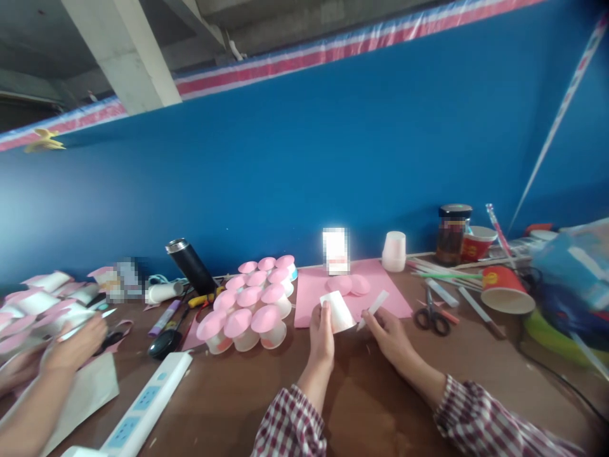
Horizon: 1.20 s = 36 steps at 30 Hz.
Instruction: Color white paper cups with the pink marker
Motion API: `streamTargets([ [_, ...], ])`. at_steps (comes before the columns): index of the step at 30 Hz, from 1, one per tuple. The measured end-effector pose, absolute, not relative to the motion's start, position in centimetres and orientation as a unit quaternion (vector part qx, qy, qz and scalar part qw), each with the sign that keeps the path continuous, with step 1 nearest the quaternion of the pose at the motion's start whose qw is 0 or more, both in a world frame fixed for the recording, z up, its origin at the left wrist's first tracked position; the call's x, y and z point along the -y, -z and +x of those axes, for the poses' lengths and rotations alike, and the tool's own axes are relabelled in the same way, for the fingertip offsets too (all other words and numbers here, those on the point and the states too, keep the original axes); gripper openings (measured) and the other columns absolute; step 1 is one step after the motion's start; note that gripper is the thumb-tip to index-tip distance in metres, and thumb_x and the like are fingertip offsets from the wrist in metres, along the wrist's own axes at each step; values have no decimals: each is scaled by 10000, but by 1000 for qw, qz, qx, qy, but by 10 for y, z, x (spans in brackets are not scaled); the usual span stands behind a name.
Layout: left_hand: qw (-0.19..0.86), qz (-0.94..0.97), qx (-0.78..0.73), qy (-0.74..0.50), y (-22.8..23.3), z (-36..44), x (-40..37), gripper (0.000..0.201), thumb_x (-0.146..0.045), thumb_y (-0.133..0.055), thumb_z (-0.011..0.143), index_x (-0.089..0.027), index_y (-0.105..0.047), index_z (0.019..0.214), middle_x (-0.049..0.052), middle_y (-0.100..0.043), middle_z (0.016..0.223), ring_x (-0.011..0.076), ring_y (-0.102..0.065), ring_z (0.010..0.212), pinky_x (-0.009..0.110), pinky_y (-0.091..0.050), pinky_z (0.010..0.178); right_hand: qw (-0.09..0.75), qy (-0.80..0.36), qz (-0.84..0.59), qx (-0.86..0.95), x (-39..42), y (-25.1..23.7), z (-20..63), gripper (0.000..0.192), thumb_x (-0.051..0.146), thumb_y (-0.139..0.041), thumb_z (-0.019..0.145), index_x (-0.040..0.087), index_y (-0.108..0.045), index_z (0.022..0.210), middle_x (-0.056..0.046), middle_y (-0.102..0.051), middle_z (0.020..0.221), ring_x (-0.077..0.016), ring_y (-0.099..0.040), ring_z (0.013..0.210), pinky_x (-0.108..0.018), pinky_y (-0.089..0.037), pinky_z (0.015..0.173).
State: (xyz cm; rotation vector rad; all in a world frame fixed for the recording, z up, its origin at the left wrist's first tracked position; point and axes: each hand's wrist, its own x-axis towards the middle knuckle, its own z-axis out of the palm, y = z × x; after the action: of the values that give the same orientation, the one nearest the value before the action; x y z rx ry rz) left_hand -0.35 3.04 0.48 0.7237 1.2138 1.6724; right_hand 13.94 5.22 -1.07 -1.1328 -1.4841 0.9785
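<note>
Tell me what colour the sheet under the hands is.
Pink; the sheet shows best in the head view.

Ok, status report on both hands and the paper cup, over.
Left hand grips white paper cup on its side. Right hand pinches white paper strip. Scissors lie to the right, pink-topped cups to the left; nothing between.

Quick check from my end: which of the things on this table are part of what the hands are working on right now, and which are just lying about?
In hand:
left hand holding a white paper cup
right hand holding a white paper strip
pink sheet with pink discs just behind

Lying about:
scissors
black flask
power strip
red paper cup
jar
pink-topped cups
</note>
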Motion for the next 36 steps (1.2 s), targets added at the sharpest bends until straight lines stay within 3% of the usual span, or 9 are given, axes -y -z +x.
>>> streamTargets([
  [20, 454, 314, -497, -670, -4, -3, -30, 479, -627, -568, 781, -156, -575, 865, 17, -577, 758, 168, -550, 715, 283, -444, 651, 471, -400, -478, 625, -53, 10, 141, 433, 576, -511, 827, 177, -568, 669, -13, -571, 544, -175, -522, 514, -276, -390, 496],
  [36, 457, 330, -478, -674, -1, -3, -29, 458, -594, -624, 752, -153, -601, 878, 35, -613, 759, 163, -555, 686, 269, -434, 637, 479, -373, -500, 618, -54, 10, 147, 418, 562, -546, 794, 160, -636, 727, -90, -707, 664, -244, -645, 629, -321, -484, 582],
])
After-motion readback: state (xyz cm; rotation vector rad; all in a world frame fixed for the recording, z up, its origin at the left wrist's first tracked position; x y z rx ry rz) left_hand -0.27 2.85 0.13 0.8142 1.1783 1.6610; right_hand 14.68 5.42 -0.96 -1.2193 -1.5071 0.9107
